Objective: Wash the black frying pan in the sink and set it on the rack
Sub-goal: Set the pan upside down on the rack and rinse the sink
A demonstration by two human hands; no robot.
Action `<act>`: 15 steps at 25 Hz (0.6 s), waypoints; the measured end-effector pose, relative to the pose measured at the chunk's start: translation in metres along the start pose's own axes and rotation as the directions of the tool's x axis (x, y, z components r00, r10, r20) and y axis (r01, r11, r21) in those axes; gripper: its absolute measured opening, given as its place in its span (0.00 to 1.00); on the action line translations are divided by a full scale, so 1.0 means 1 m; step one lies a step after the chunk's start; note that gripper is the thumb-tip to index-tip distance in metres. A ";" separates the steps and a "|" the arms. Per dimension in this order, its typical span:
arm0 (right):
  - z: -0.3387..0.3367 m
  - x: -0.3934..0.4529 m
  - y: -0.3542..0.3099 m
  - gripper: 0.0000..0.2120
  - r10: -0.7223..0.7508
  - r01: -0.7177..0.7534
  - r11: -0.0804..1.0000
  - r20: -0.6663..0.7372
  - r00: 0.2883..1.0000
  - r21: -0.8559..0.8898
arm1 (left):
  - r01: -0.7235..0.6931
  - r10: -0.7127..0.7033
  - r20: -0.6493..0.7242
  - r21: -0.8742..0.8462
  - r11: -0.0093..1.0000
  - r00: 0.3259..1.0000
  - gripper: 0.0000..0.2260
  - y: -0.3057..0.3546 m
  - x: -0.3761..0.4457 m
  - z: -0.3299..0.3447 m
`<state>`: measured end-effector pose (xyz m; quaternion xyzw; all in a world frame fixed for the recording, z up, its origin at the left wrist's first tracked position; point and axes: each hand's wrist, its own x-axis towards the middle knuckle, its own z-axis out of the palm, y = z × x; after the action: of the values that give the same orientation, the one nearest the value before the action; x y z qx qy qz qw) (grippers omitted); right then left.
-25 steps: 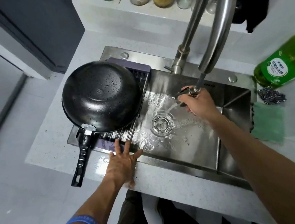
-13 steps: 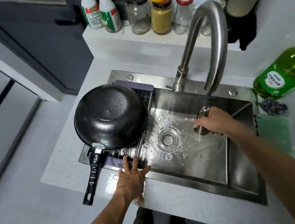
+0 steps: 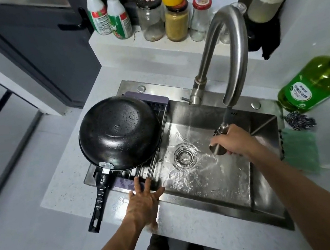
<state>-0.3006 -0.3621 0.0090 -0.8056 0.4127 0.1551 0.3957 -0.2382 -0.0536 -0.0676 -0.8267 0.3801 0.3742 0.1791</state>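
The black frying pan (image 3: 119, 131) lies upside down on the roll-up rack (image 3: 149, 108) at 9 o'clock of the sink (image 3: 272, 201) — washing looks finished. The right hand (image 3: 233, 140) grips the pull-out spray head (image 3: 219, 146); the left hand (image 3: 144, 202) rests flat, fingers spread, on the rim. Rinse toward the drain (image 3: 185, 157) — the basin's 3 o'clock side offers room; the pan handle (image 3: 99, 197) overhangs the counter edge.
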 end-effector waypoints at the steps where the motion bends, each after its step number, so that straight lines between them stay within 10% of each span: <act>1: 0.003 -0.002 -0.002 0.12 0.002 -0.002 1.000 0.034 0.999 0.006 | -0.002 0.002 0.003 0.003 1.000 1.000 0.32 0.001 0.000 -0.001; 15: -0.005 0.012 0.012 0.10 -0.037 0.041 0.997 -0.068 0.997 0.058 | 0.002 -0.001 -0.027 0.044 0.999 1.000 0.26 -0.001 0.001 0.002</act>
<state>-0.3034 -0.3763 -0.0007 -0.8061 0.4142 0.1080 0.4085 -0.2380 -0.0527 -0.0697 -0.8278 0.3902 0.3543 0.1922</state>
